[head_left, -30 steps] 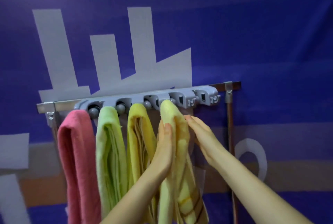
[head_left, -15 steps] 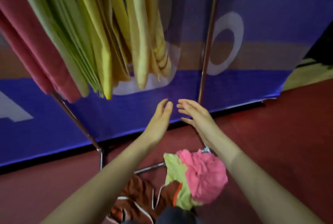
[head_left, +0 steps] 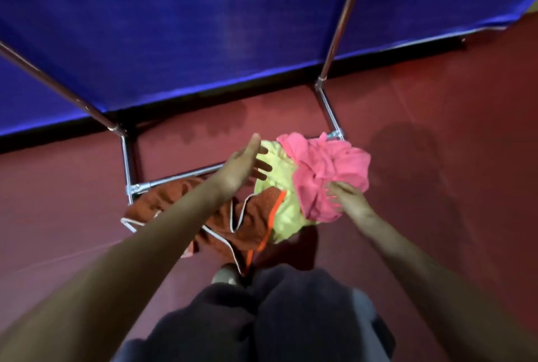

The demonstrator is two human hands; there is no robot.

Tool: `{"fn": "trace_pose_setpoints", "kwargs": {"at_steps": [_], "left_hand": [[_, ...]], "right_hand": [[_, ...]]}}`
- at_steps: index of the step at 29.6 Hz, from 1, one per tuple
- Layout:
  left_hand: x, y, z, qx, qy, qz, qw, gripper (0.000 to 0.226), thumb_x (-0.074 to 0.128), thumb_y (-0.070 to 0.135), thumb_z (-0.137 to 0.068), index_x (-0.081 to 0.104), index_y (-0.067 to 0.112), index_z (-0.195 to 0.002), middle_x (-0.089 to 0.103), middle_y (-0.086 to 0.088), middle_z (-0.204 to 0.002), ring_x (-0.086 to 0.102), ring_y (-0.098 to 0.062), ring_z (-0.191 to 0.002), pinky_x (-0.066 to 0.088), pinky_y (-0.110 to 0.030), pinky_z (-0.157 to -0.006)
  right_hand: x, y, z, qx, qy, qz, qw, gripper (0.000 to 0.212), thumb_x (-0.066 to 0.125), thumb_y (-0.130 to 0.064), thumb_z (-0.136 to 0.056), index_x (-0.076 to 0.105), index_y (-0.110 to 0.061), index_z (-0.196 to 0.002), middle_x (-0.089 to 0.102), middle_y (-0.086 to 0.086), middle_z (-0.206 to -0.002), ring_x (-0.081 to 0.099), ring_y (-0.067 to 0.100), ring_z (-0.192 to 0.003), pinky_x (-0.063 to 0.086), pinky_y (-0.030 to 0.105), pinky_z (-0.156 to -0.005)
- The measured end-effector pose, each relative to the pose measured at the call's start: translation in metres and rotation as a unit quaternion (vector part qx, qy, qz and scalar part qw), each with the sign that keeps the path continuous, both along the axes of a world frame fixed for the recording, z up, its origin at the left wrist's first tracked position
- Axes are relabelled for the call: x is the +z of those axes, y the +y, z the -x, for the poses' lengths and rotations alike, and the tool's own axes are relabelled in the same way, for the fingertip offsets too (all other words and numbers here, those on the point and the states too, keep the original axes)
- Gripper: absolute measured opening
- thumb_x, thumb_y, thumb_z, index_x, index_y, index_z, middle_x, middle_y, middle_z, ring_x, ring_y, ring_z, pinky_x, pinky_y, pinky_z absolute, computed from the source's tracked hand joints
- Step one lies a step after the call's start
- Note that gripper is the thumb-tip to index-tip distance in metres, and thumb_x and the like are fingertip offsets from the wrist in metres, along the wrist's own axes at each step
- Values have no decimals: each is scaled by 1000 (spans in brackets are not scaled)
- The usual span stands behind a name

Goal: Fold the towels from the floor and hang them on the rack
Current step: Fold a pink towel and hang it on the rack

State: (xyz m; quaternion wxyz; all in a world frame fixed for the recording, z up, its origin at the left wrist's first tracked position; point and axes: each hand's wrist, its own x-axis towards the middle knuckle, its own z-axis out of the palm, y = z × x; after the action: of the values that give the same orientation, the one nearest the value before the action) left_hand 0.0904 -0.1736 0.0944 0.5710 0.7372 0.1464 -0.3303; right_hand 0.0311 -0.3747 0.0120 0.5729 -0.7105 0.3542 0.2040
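The pink towel (head_left: 326,169) lies crumpled on the floor (head_left: 436,158) by the right foot of the rack (head_left: 174,178), covering part of a yellow-green towel (head_left: 283,210). A rust-brown towel (head_left: 233,223) overlaps that one's left side. The right hand (head_left: 349,200) has its fingertips in the pink folds, but blur hides whether they pinch. The left hand (head_left: 244,163) hovers open above the yellow-green towel. The rack's poles are cut off above. Bare floor spreads to the right, and a blue curtain (head_left: 203,26) closes the far side.

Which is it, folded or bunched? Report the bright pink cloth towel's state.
Bunched, not folded: the bright pink cloth towel lies in a rumpled heap with irregular creases, partly over the yellow-green cloth towel.
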Motion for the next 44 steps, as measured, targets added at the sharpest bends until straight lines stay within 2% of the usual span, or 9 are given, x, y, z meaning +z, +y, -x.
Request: {"fn": "trace_pose_setpoints", "kwargs": {"at_steps": [3, 7, 11, 19, 24, 30, 37, 41, 44], "left_hand": [[-29, -2, 0, 10, 27, 12, 1000, 46, 14, 46, -94, 46, 13, -103, 56, -2, -77, 50, -15, -68, 34, -24, -62], [-58, 1, -12, 8, 40, 13, 999, 49, 14, 48, -93, 47, 14, -104, 57, -1, -79, 52, -14, -70, 37, -26, -64], [-84, 8, -26, 16, 31, -3, 999, 51, 13, 52, -92, 51, 19, -101, 62, 1, -82, 58, -15, -76, 42, -28, -68], [-93, 11, -18, 12, 56, -1, 998, 48, 13, 54, -91, 51, 25, -92, 62, 2, -82, 58, -14, -79, 43, -28, -74], [-61, 2, -7, -24, 43, -1, 999, 53, 17, 50, -92, 51, 15, -113, 61, -4, -100, 57, -16, -88, 42, -31, -79], [13, -5, 15, -82, -39, 23, 996, 47, 43, 40, -90, 36, 26, -134, 39, 7, -132, 33, -6, -125, 27, -22, -97], [116, 3, 33, -159, -204, 89, 962, 76, 68, -1, -75, 22, 27, -128, 40, 24, -119, 44, 28, -99, 33, 4, -82], [169, 14, 53, -128, -294, 71, 945, 93, 78, 20, -61, 27, 16, -137, 43, 3, -139, 42, -1, -126, 36, -17, -105], [189, 21, 53, -55, -332, 41, 941, 70, 78, 21, -57, 47, 17, -120, 58, 7, -114, 55, 9, -97, 43, -6, -86]], "right_hand": [[-27, 8, 2, 39, 24, 18, 999, 27, 49, -3, -90, 54, 11, -113, 55, 40, -100, 46, 27, -83, 41, 13, -43], [-71, 20, -23, 34, 24, 26, 999, 31, 52, -1, -87, 53, 13, -114, 55, 39, -115, 57, 38, -106, 49, 38, -81], [-119, 18, -23, 128, 140, 40, 981, 30, 54, -24, -87, 65, 3, -84, 60, 10, -52, 56, 17, -51, 52, 30, -65], [-114, 30, -9, 91, 46, 21, 995, 34, 46, 0, -87, 47, -20, -59, 44, -10, -42, 39, 0, -39, 34, 13, -44], [-47, 26, -17, 23, -85, 19, 996, 22, 46, -1, -90, 64, -3, -102, 59, -1, -67, 46, -5, -37, 35, 6, -40], [67, 34, -38, 101, -176, -52, 978, 28, 46, -1, -89, 60, -3, -113, 61, 7, -108, 55, 12, -97, 44, 13, -83], [204, 56, -41, 181, -274, -144, 934, 24, 47, -2, -89, 65, -13, -98, 67, -4, -87, 62, -5, -69, 50, 10, -67], [295, 78, -37, 187, -343, -211, 896, 25, 45, -2, -89, 64, -18, -91, 68, -6, -77, 61, 0, -66, 50, 14, -64], [323, 85, -41, 182, -360, -256, 878, 26, 42, -3, -91, 56, -15, -109, 62, 0, -84, 60, 4, -69, 49, 15, -66]]}}
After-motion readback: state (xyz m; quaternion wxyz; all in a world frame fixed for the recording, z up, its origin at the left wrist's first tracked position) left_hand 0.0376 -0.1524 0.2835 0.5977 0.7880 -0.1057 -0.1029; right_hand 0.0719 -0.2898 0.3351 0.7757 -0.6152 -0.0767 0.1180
